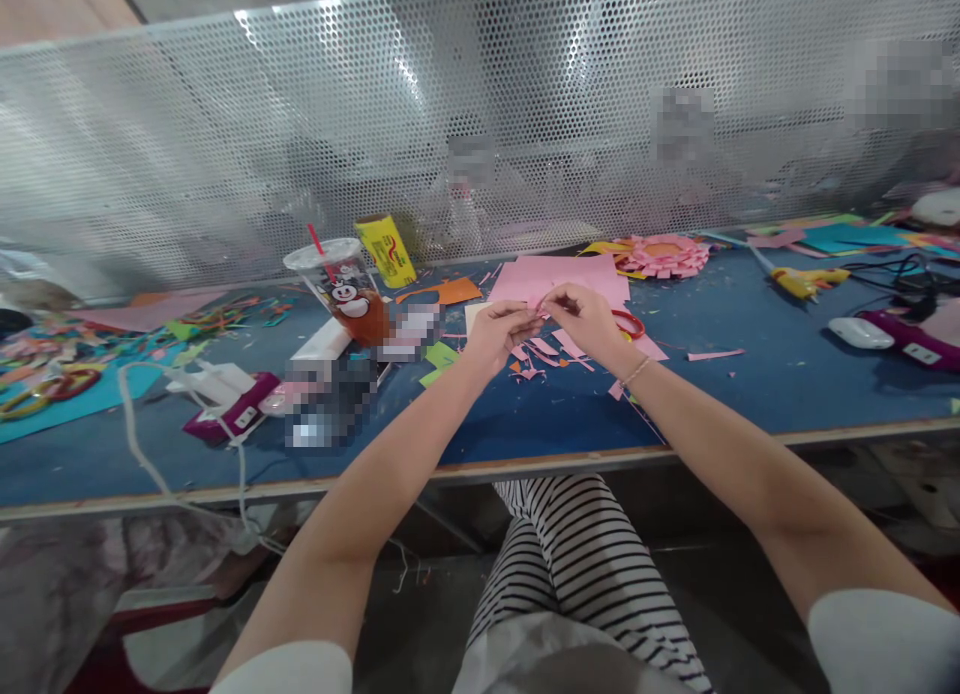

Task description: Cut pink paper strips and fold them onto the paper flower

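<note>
My left hand and my right hand meet over the table, fingertips pinched together on a small piece of pink paper. Most of that piece is hidden by my fingers. Behind my hands lies a pink paper sheet. Below them are scattered pink paper scraps. Red-handled scissors lie partly hidden behind my right hand. Farther back rests a pink fringed paper piece with an orange-brown middle.
A plastic cup with a drink and a yellow box stand left. Purple power strips with cords lie on both sides. A yellow glue gun is at right. A perforated metal screen closes off the back.
</note>
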Demonstrator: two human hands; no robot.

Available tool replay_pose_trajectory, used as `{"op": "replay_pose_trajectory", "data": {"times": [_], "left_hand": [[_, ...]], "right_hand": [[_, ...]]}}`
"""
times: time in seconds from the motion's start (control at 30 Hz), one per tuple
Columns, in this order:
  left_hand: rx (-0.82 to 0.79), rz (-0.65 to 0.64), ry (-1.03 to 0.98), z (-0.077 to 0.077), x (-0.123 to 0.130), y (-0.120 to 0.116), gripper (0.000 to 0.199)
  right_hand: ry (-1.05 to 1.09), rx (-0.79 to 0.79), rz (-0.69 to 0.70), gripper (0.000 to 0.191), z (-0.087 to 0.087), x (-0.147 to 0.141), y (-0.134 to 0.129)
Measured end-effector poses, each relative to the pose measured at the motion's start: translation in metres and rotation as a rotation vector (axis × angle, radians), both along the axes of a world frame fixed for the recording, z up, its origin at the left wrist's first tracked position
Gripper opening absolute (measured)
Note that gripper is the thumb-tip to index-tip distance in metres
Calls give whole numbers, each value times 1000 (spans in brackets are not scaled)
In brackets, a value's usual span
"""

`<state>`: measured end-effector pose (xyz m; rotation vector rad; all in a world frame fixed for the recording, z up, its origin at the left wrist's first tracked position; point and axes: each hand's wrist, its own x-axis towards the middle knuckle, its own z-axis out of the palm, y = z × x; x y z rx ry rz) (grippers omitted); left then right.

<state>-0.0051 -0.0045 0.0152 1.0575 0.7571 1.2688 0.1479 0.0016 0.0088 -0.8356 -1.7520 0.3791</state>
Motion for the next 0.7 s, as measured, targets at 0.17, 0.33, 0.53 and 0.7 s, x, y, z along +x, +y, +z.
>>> {"op": "replay_pose_trajectory", "data": {"times": [0.17, 0.33, 0.53, 0.7], "left_hand": [[28, -7, 11, 1, 1, -1, 28], [117, 24, 51, -1, 2, -1, 27], [179, 54, 101, -4, 2, 1, 27], [184, 94, 121, -5, 3, 1, 28]], "right_hand": [[135, -88, 24, 15, -1, -3, 0], [229, -148, 30, 17, 0, -5, -1], [279, -164, 27, 15, 0, -8, -3], [283, -168, 30, 15, -2, -8, -1]]}}
